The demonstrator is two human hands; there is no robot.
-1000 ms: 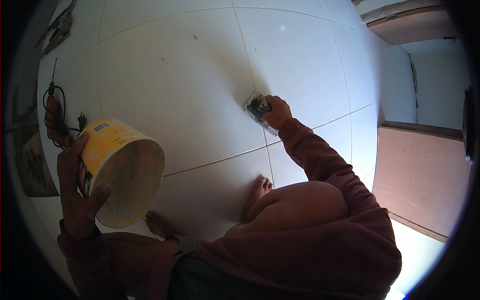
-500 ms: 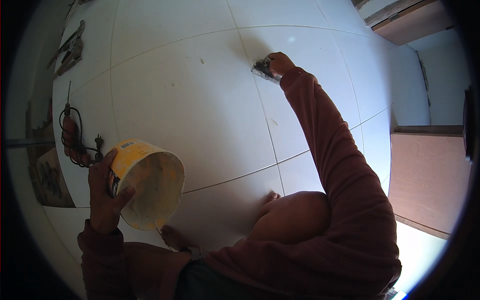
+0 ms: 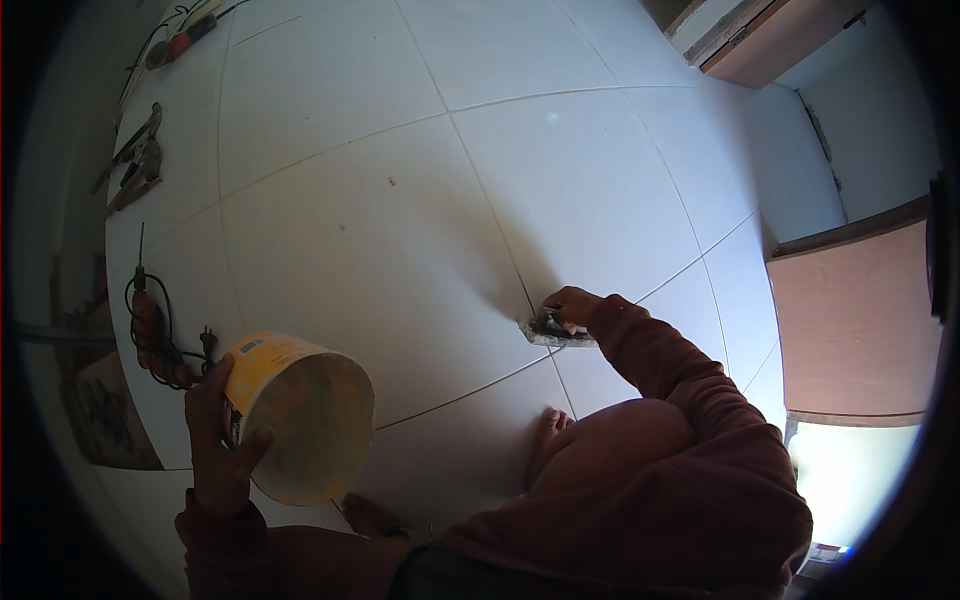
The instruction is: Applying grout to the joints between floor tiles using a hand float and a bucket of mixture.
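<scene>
A yellow plastic bucket (image 3: 272, 350), tipped so its mouth faces me, is gripped at the wall by my left hand (image 3: 222, 440). Pale residue coats the inside. Farther right, my right hand (image 3: 568, 306) closes on a dark flat scraper (image 3: 545, 330) with a whitish crusted edge. It rests on the white tiled floor (image 3: 330, 290), close to where two tile joints cross. The lower part of my right fingers is dark and hard to make out.
Left of the bucket lies an orange-brown power tool (image 3: 150, 330) with a long bit and black coiled cord. Beyond it are plier-like hand tools (image 3: 138, 165) and a red-black power tool (image 3: 190, 38). Brown wooden panels (image 3: 850, 330) stand at right. My bare foot (image 3: 552, 425) is near the scraper.
My right hand has drawn the scraper toward me along the tile joint. The bucket stays in my left hand, and the view has shifted, so the floor appears lower.
</scene>
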